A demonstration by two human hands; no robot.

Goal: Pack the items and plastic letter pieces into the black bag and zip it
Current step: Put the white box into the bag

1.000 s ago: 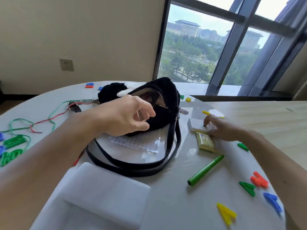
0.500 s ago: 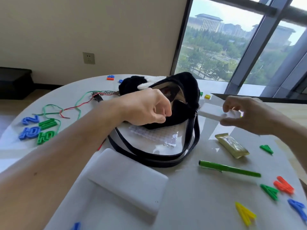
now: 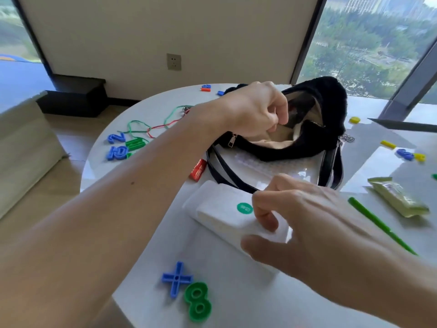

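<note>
Our left hand (image 3: 255, 110) pinches the open rim of the fuzzy black bag (image 3: 328, 110); our right hand (image 3: 305, 223) has its grip curled round the soft white green-stickered pack (image 3: 222, 216) on the tabletop (image 3: 236, 304).

Plain beige wall (image 3: 165, 27) with a socket plate (image 3: 174, 61), between a dark-framed window (image 3: 369, 43) onto sunlit green trees and a second window (image 3: 14, 27) at far left. Below, pale wooden floor (image 3: 71, 131), a low black box (image 3: 75, 98) against the wall, a pale upholstered seat (image 3: 21, 150) at the left edge. Round glossy white table (image 3: 236, 294) in front.
</note>
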